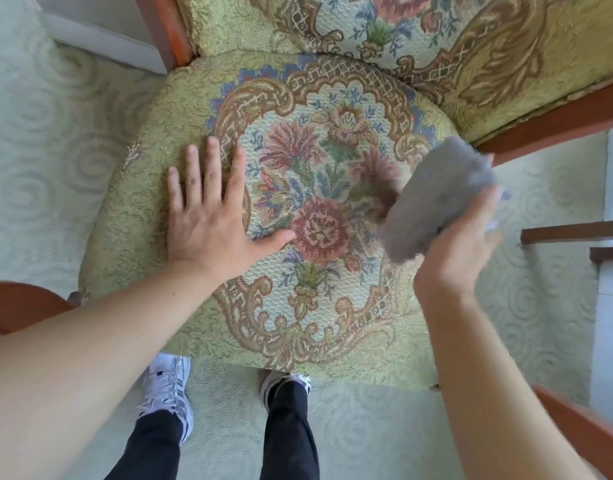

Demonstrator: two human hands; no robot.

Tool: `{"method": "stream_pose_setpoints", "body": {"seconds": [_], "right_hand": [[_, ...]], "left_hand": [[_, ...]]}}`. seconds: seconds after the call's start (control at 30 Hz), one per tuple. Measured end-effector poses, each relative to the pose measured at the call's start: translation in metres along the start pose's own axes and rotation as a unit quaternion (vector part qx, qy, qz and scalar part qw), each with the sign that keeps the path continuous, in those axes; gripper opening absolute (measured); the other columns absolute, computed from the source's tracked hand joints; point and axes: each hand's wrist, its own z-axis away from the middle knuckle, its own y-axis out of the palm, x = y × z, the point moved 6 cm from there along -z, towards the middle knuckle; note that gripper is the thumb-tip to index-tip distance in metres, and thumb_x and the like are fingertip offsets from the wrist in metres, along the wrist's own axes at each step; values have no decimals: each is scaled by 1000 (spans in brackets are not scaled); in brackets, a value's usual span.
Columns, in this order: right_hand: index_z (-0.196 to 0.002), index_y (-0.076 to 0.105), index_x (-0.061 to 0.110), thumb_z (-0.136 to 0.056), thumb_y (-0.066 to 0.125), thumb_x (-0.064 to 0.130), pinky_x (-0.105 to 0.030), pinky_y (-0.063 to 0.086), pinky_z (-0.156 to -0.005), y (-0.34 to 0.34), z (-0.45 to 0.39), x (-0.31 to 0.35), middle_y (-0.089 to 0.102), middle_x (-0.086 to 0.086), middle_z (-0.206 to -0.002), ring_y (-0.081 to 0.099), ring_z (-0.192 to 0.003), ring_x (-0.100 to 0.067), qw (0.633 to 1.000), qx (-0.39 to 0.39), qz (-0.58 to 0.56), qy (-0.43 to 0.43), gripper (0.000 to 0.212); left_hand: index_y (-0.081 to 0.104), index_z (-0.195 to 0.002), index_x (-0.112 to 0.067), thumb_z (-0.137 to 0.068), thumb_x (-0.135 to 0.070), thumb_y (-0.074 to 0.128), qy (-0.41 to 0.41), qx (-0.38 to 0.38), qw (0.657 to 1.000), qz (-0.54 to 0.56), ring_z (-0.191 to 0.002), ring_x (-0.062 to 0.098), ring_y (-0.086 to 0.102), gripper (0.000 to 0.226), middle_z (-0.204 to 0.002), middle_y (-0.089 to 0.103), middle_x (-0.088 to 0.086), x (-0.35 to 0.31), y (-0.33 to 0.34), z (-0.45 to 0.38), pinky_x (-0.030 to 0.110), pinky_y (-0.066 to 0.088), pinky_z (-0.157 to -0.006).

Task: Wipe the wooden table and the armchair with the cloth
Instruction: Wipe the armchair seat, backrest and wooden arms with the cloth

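Observation:
I look straight down on the armchair (152, 202), its round seat covered in green-gold floral tapestry with red-brown wooden arms. My left hand (211, 216) lies flat on the left half of the seat, fingers straight and spread. My right hand (460, 251) grips a bunched grey cloth (436, 199) over the seat's right side, blurred by motion. Whether the cloth touches the fabric I cannot tell. The wooden table is out of view.
The padded backrest (402, 36) rises at the top. Wooden arms run at upper right (554, 123), lower right (582, 431) and lower left (17, 306). Pale green patterned carpet (48, 133) surrounds the chair. My shoes (170, 386) stand just in front of the seat.

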Motion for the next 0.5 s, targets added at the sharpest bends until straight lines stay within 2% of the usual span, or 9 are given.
{"method": "stream_pose_setpoints", "body": {"seconds": [0.07,0.1,0.13,0.17,0.2,0.23,0.3,0.37,0.5], "right_hand": [[-145,43,19,-102,38,50,-28,42,-103,23,-21,23,60,5,-126,53,-127,-17,1000,-10,-20,-15,53],[-150,39,16,-104,36,46,-28,39,-103,40,-26,31,57,-2,-136,51,-127,-18,999,7,6,-48,55],[-151,40,13,-106,33,42,-23,37,-102,60,-29,34,54,-3,-143,51,-126,-13,994,31,48,-94,54],[-151,38,12,-107,29,40,-19,34,-107,83,-30,31,51,-1,-147,48,-130,-6,983,67,110,-134,53],[-155,30,15,-108,22,40,-22,23,-118,107,-29,23,42,0,-155,36,-142,-7,960,115,197,-161,54],[-158,19,21,-108,16,40,-29,9,-123,128,-24,11,30,-1,-162,21,-151,-13,923,160,303,-177,54],[-159,8,27,-108,11,40,-41,-2,-124,150,-18,-11,14,-2,-167,5,-154,-20,840,193,455,-222,53],[-159,11,25,-107,11,40,-42,-1,-124,152,-12,-18,13,-3,-167,5,-154,-20,800,217,490,-268,55],[-159,15,20,-106,12,37,-41,3,-125,124,14,-31,15,-4,-166,6,-154,-18,748,298,470,-361,56]], "left_hand": [[-10,-160,-16,-69,-102,14,2,-6,1000,7,-154,39,-6,128,-167,-10,18,-8,0,-1,61,7,-122],[-10,-160,-16,-69,-102,14,4,-7,1000,10,-154,39,-6,128,-167,-10,18,-10,0,-1,61,7,-122],[-11,-160,-16,-69,-102,14,5,-9,1000,12,-154,39,-6,128,-167,-10,18,-11,0,-1,61,6,-122],[-12,-160,-16,-69,-102,13,5,-10,1000,10,-154,38,-7,128,-167,-11,18,-10,1,-2,60,6,-123],[-13,-160,-16,-69,-102,13,5,-9,1000,7,-154,38,-8,128,-167,-12,18,-10,1,-2,60,5,-123],[-13,-159,-15,-69,-102,12,6,-8,1000,3,-154,39,-8,128,-167,-12,19,-10,1,-2,60,5,-123],[-12,-159,-14,-69,-102,12,6,-3,1000,0,-154,39,-8,128,-167,-11,20,-9,1,-2,61,5,-122],[-13,-159,-14,-69,-102,11,4,-1,1000,-6,-154,39,-9,128,-166,-11,20,-9,0,-3,60,4,-123],[-13,-159,-14,-69,-101,10,3,6,1000,-8,-154,40,-8,128,-166,-11,20,-9,-1,-2,60,4,-123]]}}
